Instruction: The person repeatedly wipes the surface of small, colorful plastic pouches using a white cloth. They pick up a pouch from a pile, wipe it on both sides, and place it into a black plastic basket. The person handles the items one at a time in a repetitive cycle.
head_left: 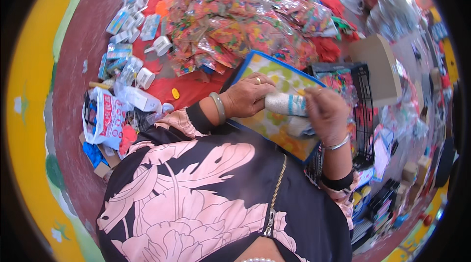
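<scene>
Nearest to us was the black jacket (pixel 196 198) with its large pink flower print and brass-coloured zip. Beyond it our right hand (pixel 327 112), a silver bangle at its wrist, bent inward with the fingers curled around the right end of a rounded white cylinder (pixel 284 104); the hand was slightly blurred. Teal marks banded the cylinder near those fingers, too small for us to read. Our left hand (pixel 249 96) came in from the left, palm down, a ring on one finger and a pale bangle above the wrist, its fingers bent at the cylinder's left end; we could not tell whether they gripped it. The cylinder lay level above a blue-edged tray (pixel 271 150) patterned in yellow and green.

To the right stood a black crate (pixel 364 115) of colourful packets. At left a white bag (pixel 112 132) bore red print. Farther off, small boxes (pixel 117 20) carried blue-and-white labels beside a heap of clear, bright-coloured packets (pixel 230 29).
</scene>
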Demonstrator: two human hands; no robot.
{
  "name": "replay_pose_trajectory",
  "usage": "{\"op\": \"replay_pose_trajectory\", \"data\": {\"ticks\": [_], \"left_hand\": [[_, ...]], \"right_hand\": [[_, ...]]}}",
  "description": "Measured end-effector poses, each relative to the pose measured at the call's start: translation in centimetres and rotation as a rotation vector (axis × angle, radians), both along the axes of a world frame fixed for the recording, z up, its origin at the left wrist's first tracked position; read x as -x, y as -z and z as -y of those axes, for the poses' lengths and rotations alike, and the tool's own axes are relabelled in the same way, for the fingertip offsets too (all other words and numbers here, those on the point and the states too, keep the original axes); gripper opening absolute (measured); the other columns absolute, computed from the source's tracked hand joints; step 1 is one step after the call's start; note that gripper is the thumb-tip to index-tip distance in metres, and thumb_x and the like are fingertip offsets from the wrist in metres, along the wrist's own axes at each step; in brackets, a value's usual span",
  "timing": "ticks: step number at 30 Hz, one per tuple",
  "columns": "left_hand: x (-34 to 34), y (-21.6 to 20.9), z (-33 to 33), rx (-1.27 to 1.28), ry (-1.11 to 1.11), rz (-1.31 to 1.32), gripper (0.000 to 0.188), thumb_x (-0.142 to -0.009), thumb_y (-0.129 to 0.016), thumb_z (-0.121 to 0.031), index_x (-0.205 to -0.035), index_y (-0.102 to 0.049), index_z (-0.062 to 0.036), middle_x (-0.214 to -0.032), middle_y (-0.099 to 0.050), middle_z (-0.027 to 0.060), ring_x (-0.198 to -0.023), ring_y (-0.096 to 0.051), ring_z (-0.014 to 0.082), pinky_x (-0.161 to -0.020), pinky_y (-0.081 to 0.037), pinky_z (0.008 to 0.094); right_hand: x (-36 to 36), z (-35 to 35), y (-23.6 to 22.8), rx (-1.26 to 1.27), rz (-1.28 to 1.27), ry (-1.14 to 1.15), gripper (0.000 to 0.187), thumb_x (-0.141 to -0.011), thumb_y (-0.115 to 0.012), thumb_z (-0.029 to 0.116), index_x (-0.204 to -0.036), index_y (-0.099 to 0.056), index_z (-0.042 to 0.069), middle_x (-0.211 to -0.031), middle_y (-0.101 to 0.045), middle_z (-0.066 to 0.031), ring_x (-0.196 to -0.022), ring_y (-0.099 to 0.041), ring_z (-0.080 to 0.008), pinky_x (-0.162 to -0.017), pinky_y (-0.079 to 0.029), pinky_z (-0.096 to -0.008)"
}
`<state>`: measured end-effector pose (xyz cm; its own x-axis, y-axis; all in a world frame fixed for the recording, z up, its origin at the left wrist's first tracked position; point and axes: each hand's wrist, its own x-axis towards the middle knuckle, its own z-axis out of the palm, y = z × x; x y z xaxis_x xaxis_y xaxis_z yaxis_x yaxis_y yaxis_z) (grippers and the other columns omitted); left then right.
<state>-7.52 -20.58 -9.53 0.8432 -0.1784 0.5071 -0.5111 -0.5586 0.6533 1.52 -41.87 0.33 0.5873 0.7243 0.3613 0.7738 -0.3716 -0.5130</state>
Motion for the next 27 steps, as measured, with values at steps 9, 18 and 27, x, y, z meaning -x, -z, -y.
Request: {"op": "replay_pose_trajectory", "data": {"ticks": [9, 18, 27], "left_hand": [[1.2, 12.4, -13.4, 0.48, -0.846, -0.199, 0.014, -0.086, -0.058, -0.018, -0.084, -0.066, -0.0068, -0.068, -0.061, 0.01, -0.063, -0.061, 0.0217, -0.061, -0.049, 0.0317], [-0.1, 32.9, -22.1, 1.756, -0.805, -0.789, 0.02, -0.081, -0.054, -0.009, -0.063, -0.046, -0.0098, -0.055, -0.046, 0.0026, -0.042, -0.043, 0.0151, -0.037, -0.033, 0.0268], [-7.1, 35.1, -19.1, 0.684, -0.924, -1.233, 0.04, -0.083, -0.062, -0.035, -0.105, -0.062, -0.0019, -0.101, -0.064, 0.0165, -0.088, -0.064, 0.0291, -0.071, -0.054, 0.0395]], "right_hand": [[0.9, -1.1, 4.6, 0.113, 0.241, 0.026, 0.014, -0.075, -0.061, 0.006, -0.088, -0.066, 0.003, -0.084, -0.063, -0.0111, -0.078, -0.059, -0.0273, -0.074, -0.044, -0.0374], [0.3, -2.0, 5.3, 0.131, 0.219, 0.096, 0.011, -0.078, -0.057, 0.006, -0.085, -0.064, 0.001, -0.081, -0.063, -0.0122, -0.074, -0.057, -0.0293, -0.071, -0.044, -0.0386], [-0.3, -2.1, 5.5, 0.193, 0.178, 0.152, 0.014, -0.08, -0.056, 0.01, -0.085, -0.065, 0.001, -0.082, -0.063, -0.0121, -0.075, -0.056, -0.029, -0.073, -0.044, -0.0393]]}}
